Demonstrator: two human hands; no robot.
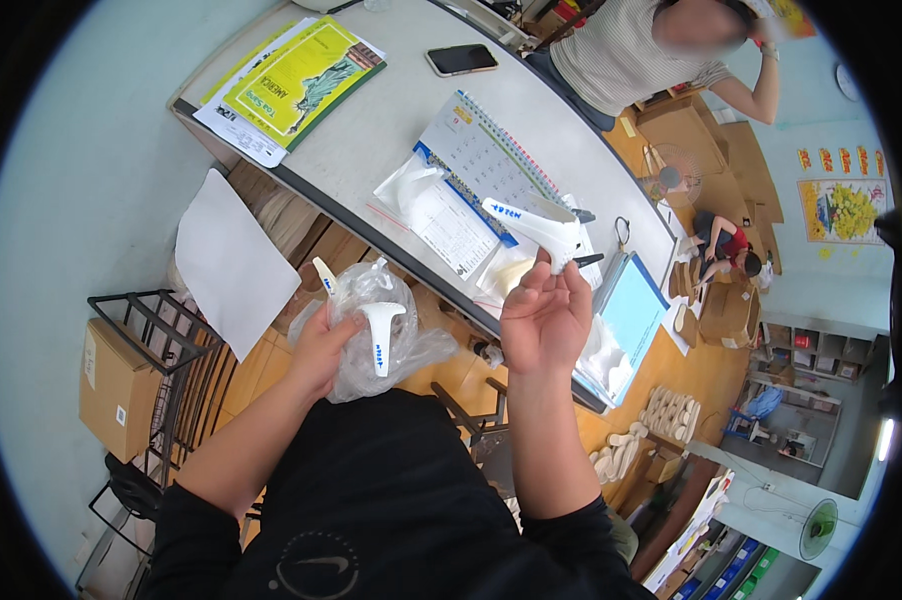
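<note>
At the table's front edge, my right hand (545, 318) is raised, palm toward me. Its fingertips pinch a white shoe heel (533, 228) with blue handwriting along its thin stem. In front of my body, my left hand (323, 350) is closed around a crumpled clear plastic bag (356, 382). One white heel (380, 335), also marked in blue, lies against the bag by my thumb. Another pale heel (326, 275) sticks up above my left fingers. How the fingers grip these two is partly hidden.
On the grey table (371, 130) are a desk calendar (486, 150), a phone (462, 60), yellow-green booklets (291, 85) and a blue clipboard (631, 310). A person in a striped top (611, 60) is across the table. A metal rack with a cardboard box (116, 390) stands left.
</note>
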